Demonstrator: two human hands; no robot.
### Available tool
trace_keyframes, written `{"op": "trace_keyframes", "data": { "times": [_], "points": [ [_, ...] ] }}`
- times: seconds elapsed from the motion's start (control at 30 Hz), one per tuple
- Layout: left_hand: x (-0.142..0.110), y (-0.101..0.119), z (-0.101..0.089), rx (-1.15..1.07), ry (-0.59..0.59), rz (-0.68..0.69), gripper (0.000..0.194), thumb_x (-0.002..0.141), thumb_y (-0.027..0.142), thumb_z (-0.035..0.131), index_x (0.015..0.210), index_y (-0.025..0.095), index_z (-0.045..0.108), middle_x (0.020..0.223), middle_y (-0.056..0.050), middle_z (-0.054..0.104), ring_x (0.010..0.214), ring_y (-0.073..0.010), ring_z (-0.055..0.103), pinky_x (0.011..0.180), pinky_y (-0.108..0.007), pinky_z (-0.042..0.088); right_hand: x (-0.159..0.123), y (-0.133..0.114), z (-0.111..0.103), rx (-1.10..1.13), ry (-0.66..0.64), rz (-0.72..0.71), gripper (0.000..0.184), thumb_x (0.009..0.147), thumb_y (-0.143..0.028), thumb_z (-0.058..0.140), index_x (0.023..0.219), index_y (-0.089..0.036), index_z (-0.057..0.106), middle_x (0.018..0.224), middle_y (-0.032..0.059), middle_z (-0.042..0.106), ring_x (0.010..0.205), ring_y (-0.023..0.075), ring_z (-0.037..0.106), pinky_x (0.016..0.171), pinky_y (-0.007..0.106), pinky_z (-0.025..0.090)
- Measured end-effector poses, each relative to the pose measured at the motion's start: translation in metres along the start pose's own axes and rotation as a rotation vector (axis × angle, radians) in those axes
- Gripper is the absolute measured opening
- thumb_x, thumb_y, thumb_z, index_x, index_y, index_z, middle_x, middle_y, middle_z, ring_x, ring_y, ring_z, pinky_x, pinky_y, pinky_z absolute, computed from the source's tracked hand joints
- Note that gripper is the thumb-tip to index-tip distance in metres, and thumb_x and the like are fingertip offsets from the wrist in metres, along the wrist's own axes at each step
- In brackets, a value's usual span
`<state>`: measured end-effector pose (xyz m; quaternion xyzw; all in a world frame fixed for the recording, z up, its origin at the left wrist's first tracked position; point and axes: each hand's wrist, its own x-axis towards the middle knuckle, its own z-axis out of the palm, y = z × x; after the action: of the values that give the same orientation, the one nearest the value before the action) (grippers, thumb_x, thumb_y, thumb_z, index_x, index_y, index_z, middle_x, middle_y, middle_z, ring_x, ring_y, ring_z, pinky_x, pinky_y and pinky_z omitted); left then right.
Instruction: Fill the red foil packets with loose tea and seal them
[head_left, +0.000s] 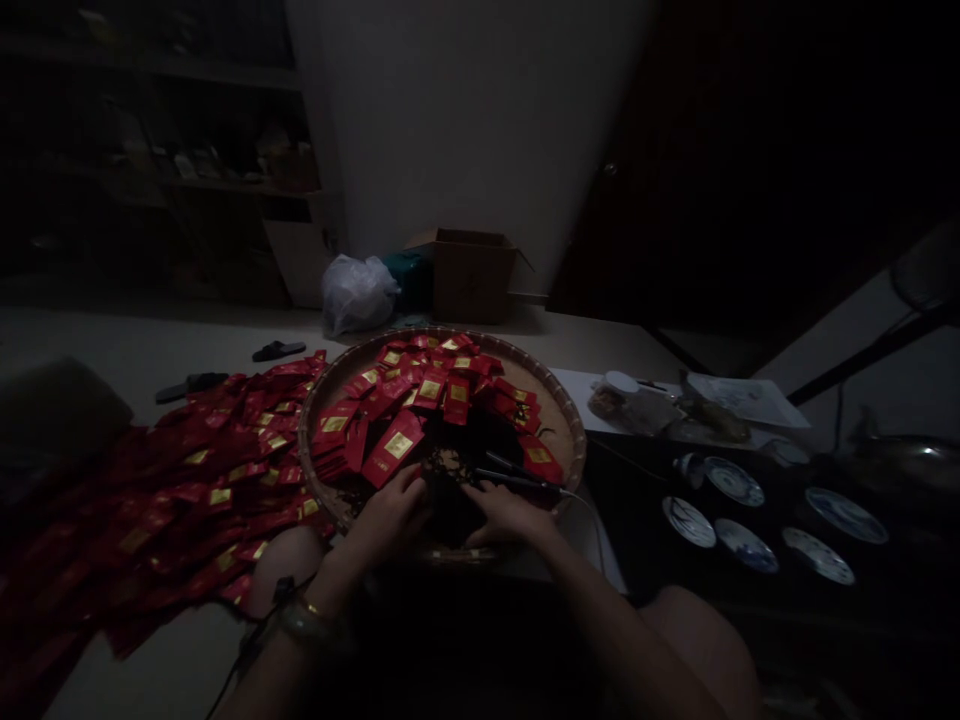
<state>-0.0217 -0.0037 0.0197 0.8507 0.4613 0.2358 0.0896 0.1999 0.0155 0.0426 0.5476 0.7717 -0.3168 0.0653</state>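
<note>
A round woven bamboo tray (570,430) is in front of me, holding red packets (394,450) with gold labels. Near its front edge lies a dark, loose heap (450,505) that looks like dried leaves. My left hand (394,515) is at the heap's left side, fingers loosely bent and apart, their tips partly lost in shadow. On the opposite side my right hand (506,512) rests with thumb and fingers spread. Just beyond it lies a dark, slim tool (525,480) with a pale cord trailing over the tray's rim. Neither hand visibly holds a packet.
Many more red packets (187,510) cover the floor at left, near dark slippers (279,350). A plastic bag (360,292) and an open cardboard box (474,275) stand by the wall. At right, several blue-and-white dishes (746,545) sit on a dark surface beside a lidded jar (619,390).
</note>
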Motion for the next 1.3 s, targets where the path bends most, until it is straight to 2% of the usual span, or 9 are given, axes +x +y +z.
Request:
{"op": "trace_keyframes", "data": {
  "times": [0.1, 0.23, 0.37, 0.57, 0.7, 0.8, 0.97, 1.13, 1.3],
  "points": [
    [0.0, -0.001, 0.001, -0.027, 0.006, 0.009, 0.014, 0.086, 0.019, 0.051, 0.098, 0.02, 0.057, 0.13, -0.013, 0.051, 0.108, -0.0211, 0.06, 0.084, -0.034, 0.054, 0.009, -0.022, 0.013, -0.144, -0.004, 0.058, 0.102, 0.056, -0.039, 0.081, 0.144, -0.028, 0.029, 0.146, 0.0217, 0.029, 0.124, 0.045, 0.038, 0.091, 0.056, 0.039],
    [0.001, -0.006, 0.003, -0.007, 0.065, 0.024, 0.008, 0.085, 0.016, 0.053, 0.082, 0.019, 0.06, 0.131, -0.011, 0.049, 0.108, -0.0198, 0.059, 0.083, -0.03, 0.054, 0.023, -0.042, 0.023, -0.227, 0.048, -0.039, 0.078, 0.062, -0.03, 0.076, 0.133, -0.027, 0.045, 0.132, 0.0183, 0.045, 0.115, 0.0392, 0.047, 0.085, 0.05, 0.045],
    [0.002, -0.006, -0.003, 0.157, 0.115, 0.075, 0.006, 0.084, 0.02, 0.056, 0.082, 0.019, 0.062, 0.119, -0.012, 0.055, 0.105, -0.024, 0.057, 0.076, -0.033, 0.055, 0.033, -0.032, 0.031, -0.195, 0.167, -0.075, 0.059, 0.063, -0.016, 0.07, 0.12, -0.026, 0.055, 0.128, 0.0146, 0.048, 0.109, 0.0326, 0.052, 0.081, 0.043, 0.047],
    [0.005, -0.002, -0.021, 0.244, 0.054, 0.281, 0.019, 0.079, 0.005, 0.049, 0.081, 0.017, 0.063, 0.093, -0.009, 0.061, 0.109, -0.0248, 0.05, 0.101, -0.045, 0.039, 0.046, 0.003, 0.022, 0.362, 0.401, -0.154, 0.034, 0.063, -0.011, 0.062, 0.095, -0.019, 0.065, 0.099, 0.0052, 0.066, 0.094, 0.0225, 0.06, 0.086, 0.034, 0.046],
    [0.008, -0.007, -0.027, 0.217, 0.038, 0.243, 0.018, 0.085, 0.012, 0.05, 0.086, 0.021, 0.065, 0.082, -0.005, 0.059, 0.09, -0.0213, 0.052, 0.084, -0.037, 0.046, 0.049, 0.015, 0.015, 0.748, 0.385, -0.11, 0.031, 0.066, -0.018, 0.06, 0.096, -0.017, 0.063, 0.096, 0.0034, 0.067, 0.09, 0.0216, 0.062, 0.082, 0.034, 0.048],
    [0.012, -0.01, -0.027, 0.211, 0.021, 0.15, 0.02, 0.086, 0.016, 0.051, 0.096, 0.024, 0.066, 0.082, -0.005, 0.058, 0.083, -0.0207, 0.051, 0.067, -0.029, 0.046, 0.048, 0.016, 0.016, 0.832, 0.315, -0.104, 0.033, 0.068, -0.021, 0.059, 0.101, -0.016, 0.062, 0.094, 0.0031, 0.067, 0.086, 0.0207, 0.063, 0.079, 0.034, 0.049],
    [0.018, -0.008, -0.026, 0.102, -0.062, 0.022, 0.013, 0.085, 0.017, 0.051, 0.093, 0.02, 0.06, 0.082, -0.004, 0.058, 0.078, -0.0174, 0.054, 0.067, -0.027, 0.046, 0.05, 0.006, 0.019, 0.497, 0.253, -0.203, 0.051, 0.067, -0.02, 0.063, 0.117, -0.017, 0.059, 0.119, 0.0092, 0.06, 0.111, 0.025, 0.054, 0.098, 0.039, 0.04],
    [0.018, -0.008, -0.035, -0.041, -0.145, 0.008, 0.016, 0.081, 0.011, 0.046, 0.086, 0.018, 0.059, 0.086, -0.004, 0.057, 0.076, -0.0155, 0.054, 0.068, -0.027, 0.048, 0.06, -0.019, 0.013, 0.068, 0.037, -0.053, 0.111, 0.049, -0.039, 0.083, 0.144, -0.03, 0.027, 0.153, 0.0135, 0.015, 0.135, 0.0425, 0.021, 0.102, 0.054, 0.03],
    [0.017, -0.007, -0.043, -0.012, -0.129, 0.049, 0.017, 0.078, 0.015, 0.054, 0.084, 0.023, 0.068, 0.101, -0.005, 0.055, 0.091, -0.0193, 0.053, 0.076, -0.03, 0.048, 0.069, -0.039, 0.009, -0.086, 0.057, -0.061, 0.084, 0.058, -0.036, 0.079, 0.134, -0.031, 0.044, 0.139, 0.0142, 0.041, 0.124, 0.0374, 0.04, 0.095, 0.049, 0.037]
  ]
}}
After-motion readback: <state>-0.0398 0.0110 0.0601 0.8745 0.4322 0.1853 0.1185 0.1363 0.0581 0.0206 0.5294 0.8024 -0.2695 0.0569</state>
